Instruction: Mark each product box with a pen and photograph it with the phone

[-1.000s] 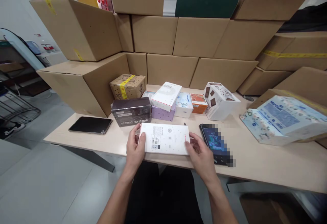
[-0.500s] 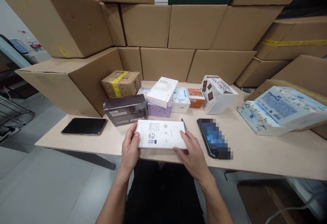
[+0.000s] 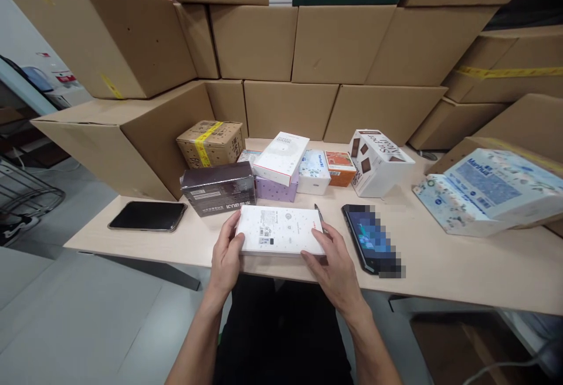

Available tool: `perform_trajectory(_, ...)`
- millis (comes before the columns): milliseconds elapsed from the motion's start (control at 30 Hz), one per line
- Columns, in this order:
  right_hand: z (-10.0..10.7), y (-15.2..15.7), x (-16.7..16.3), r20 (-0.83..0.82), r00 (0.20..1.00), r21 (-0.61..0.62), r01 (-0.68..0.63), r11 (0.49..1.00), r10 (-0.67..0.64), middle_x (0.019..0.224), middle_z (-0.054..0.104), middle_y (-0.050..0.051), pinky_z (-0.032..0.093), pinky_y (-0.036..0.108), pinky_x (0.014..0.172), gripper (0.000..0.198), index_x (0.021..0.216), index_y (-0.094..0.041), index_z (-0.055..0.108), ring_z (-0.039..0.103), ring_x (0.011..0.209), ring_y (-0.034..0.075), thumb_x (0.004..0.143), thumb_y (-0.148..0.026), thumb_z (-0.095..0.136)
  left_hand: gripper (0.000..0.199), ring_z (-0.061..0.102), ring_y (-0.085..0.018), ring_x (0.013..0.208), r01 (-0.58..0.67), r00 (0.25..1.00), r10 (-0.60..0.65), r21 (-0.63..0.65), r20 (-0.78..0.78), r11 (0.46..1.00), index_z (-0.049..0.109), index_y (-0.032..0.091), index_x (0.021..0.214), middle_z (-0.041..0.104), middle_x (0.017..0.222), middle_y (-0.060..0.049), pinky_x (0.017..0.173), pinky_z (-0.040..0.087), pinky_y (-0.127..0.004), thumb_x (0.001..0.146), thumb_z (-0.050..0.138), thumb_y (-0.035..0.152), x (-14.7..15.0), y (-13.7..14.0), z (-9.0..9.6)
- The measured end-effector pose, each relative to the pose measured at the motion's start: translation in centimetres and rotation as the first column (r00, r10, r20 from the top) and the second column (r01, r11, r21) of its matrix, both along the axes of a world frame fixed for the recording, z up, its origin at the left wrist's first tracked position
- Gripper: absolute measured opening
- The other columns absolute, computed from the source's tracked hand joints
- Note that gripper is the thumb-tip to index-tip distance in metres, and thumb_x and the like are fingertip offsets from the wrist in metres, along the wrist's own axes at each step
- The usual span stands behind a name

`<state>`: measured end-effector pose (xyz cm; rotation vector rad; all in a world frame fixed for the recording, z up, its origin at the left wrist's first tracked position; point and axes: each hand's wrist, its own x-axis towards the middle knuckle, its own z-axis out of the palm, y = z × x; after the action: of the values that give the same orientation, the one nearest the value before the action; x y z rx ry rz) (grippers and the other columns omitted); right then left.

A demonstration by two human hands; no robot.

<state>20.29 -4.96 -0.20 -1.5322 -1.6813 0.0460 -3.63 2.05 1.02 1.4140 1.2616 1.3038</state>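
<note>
A flat white box (image 3: pixel 281 230), printed with small labels and a code, is held between my two hands over the table's front edge. My left hand (image 3: pixel 226 253) is closed on its left end, thumb on top. At the right end my right hand (image 3: pixel 329 256) grips it, with the fingers on the face and the thumb at the near edge. Just behind that hand lies a pen (image 3: pixel 318 210), partly hidden. A dark box (image 3: pixel 217 188) stands behind the white box to the left. To the right lies a phone-like device (image 3: pixel 372 241) with its screen lit.
Another white box (image 3: pixel 282 156) rests tilted on a purple box (image 3: pixel 276 189). Behind are a taped carton (image 3: pixel 211 143), a floral box (image 3: pixel 314 172), an orange box (image 3: pixel 340 168) and a chocolate-printed box (image 3: pixel 380 162). A black phone (image 3: pixel 147 216) lies left; floral packs (image 3: pixel 492 191) sit right. Large cartons (image 3: pixel 290 109) wall the back.
The whole view has shifted slightly, so things appear a little farther right. Both hands keep their hold on the flat white box, with hardly any other movement.
</note>
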Motion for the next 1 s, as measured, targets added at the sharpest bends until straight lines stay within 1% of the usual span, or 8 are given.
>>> perform_trajectory(200, 0.1, -0.1, 0.0, 0.022, 0.999, 0.008, -0.026, 1.000, 0.026, 0.140, 0.047, 0.017, 0.056, 0.047, 0.097, 0.046, 0.135, -0.024, 0.050, 0.054, 0.127, 0.030, 0.093, -0.039, 0.059, 0.049, 0.045, -0.027, 0.140, 0.011, 1.000, -0.011, 0.013, -0.010, 1.000, 0.054, 0.023, 0.137, 0.053, 0.147, -0.005, 0.117, 0.036, -0.044, 0.088, 0.050, 0.029, 0.0, -0.1, 0.2)
perform_trajectory(367, 0.2, -0.1, -0.1, 0.071, 0.996, 0.016, -0.051, 0.999, 0.050, 0.143, 0.042, 0.018, 0.053, 0.052, 0.100, 0.056, 0.137, -0.025, 0.046, 0.053, 0.127, 0.032, 0.088, -0.043, 0.067, 0.048, 0.048, -0.028, 0.137, -0.013, 1.000, 0.013, 0.004, -0.010, 1.000, 0.055, 0.023, 0.136, 0.054, 0.146, -0.006, 0.115, 0.039, -0.045, 0.088, 0.051, 0.031, 0.0, 0.0, 0.2)
perform_trajectory(433, 0.3, -0.1, -0.2, 0.092, 0.994, 0.001, -0.052, 0.999, 0.052, 0.145, 0.039, 0.019, 0.053, 0.053, 0.100, 0.058, 0.138, -0.025, 0.045, 0.053, 0.127, 0.033, 0.087, -0.040, 0.068, 0.047, 0.045, -0.028, 0.139, -0.021, 1.000, 0.022, 0.019, -0.010, 1.000, 0.057, 0.025, 0.135, 0.050, 0.150, -0.005, 0.116, 0.037, -0.045, 0.089, 0.052, 0.031, 0.0, 0.1, 0.1)
perform_trajectory(533, 0.4, -0.1, -0.3, 0.108, 0.992, -0.026, -0.065, 0.998, 0.068, 0.147, 0.037, 0.019, 0.051, 0.053, 0.103, 0.055, 0.140, -0.023, 0.043, 0.051, 0.129, 0.032, 0.089, -0.029, 0.064, 0.043, 0.033, -0.027, 0.147, -0.012, 1.000, 0.012, 0.081, -0.006, 0.997, 0.062, 0.027, 0.131, 0.044, 0.155, -0.003, 0.120, 0.030, -0.044, 0.089, 0.053, 0.029, -0.2, 0.2, 0.0)
perform_trajectory(633, 0.6, -0.2, -0.3, 0.091, 0.992, -0.001, -0.083, 0.997, 0.083, 0.146, 0.039, 0.017, 0.050, 0.051, 0.105, 0.051, 0.140, -0.024, 0.043, 0.048, 0.134, 0.030, 0.091, -0.020, 0.058, 0.037, 0.031, -0.025, 0.148, 0.012, 1.000, -0.013, 0.105, 0.012, 0.994, 0.068, 0.028, 0.123, 0.047, 0.153, -0.001, 0.123, 0.023, -0.045, 0.089, 0.054, 0.029, -0.3, 0.2, 0.1)
perform_trajectory(733, 0.6, -0.3, -0.1, 0.045, 0.993, 0.075, -0.110, 0.991, 0.107, 0.144, 0.046, 0.014, 0.050, 0.050, 0.105, 0.051, 0.140, -0.028, 0.043, 0.047, 0.135, 0.028, 0.092, -0.017, 0.056, 0.034, 0.035, -0.027, 0.146, 0.019, 0.997, -0.026, 0.094, 0.070, 0.995, 0.070, 0.026, 0.120, 0.050, 0.150, -0.003, 0.123, 0.025, -0.045, 0.092, 0.054, 0.037, -0.5, 0.3, 0.1)
perform_trajectory(833, 0.4, -0.5, 0.3, -0.050, 0.992, 0.146, -0.103, 0.984, 0.112, 0.141, 0.053, 0.012, 0.050, 0.050, 0.105, 0.055, 0.143, -0.028, 0.041, 0.051, 0.132, 0.027, 0.091, -0.022, 0.060, 0.046, 0.044, -0.030, 0.139, 0.019, 0.989, -0.033, 0.092, 0.148, 0.996, 0.066, 0.022, 0.126, 0.055, 0.145, -0.007, 0.118, 0.032, -0.046, 0.093, 0.049, 0.050, -0.6, 0.5, -0.3)
perform_trajectory(1000, -0.3, -0.4, 0.8, -0.303, 0.953, 0.101, 0.025, 0.995, 0.007, 0.137, 0.058, 0.015, 0.050, 0.049, 0.103, 0.060, 0.145, -0.022, 0.043, 0.056, 0.127, 0.028, 0.091, -0.038, 0.063, 0.065, 0.057, -0.031, 0.123, 0.057, 0.984, -0.073, 0.098, 0.160, 0.994, 0.057, 0.019, 0.137, 0.060, 0.136, -0.012, 0.103, 0.046, -0.044, 0.088, 0.050, 0.060, -0.7, 0.3, -0.7)
